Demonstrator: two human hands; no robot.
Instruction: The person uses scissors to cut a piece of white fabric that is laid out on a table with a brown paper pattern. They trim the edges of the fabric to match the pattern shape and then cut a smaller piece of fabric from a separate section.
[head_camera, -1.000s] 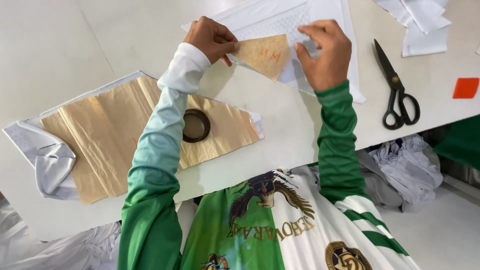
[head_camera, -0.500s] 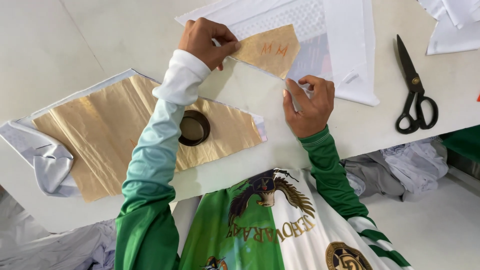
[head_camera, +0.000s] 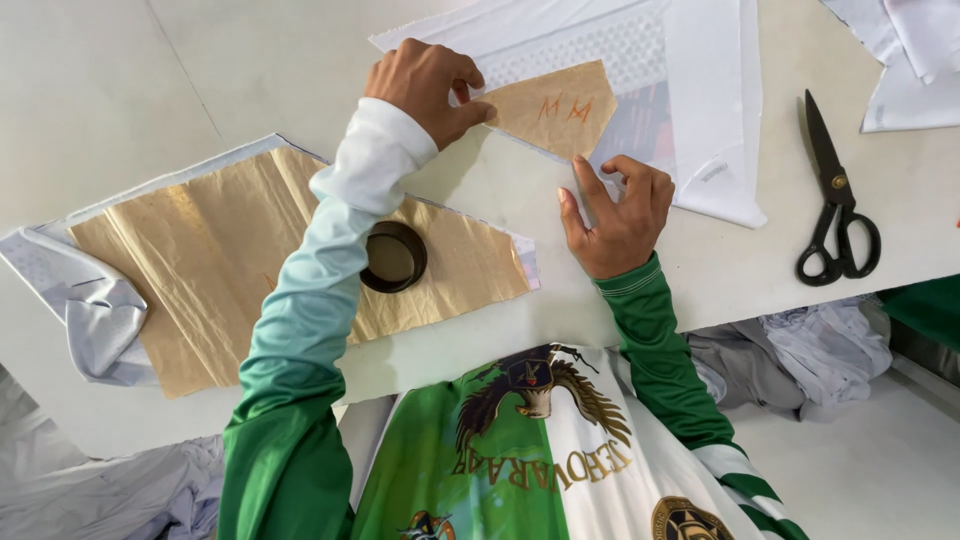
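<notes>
Seen from above a pale worktop (head_camera: 150, 90): left hand (head_camera: 425, 85) at eleven o'clock, fingers pinched shut on the edge of a small tan paper pattern piece (head_camera: 550, 108) lying on white fabric (head_camera: 690, 90) at twelve o'clock. Right hand (head_camera: 620, 215) just below that piece, fingers loosely spread and resting on the worktop, gripping nothing. Black scissors (head_camera: 835, 205) at three o'clock, a larger tan pattern sheet (head_camera: 200, 260) at nine o'clock weighted by a dark round tape roll (head_camera: 393, 257).
</notes>
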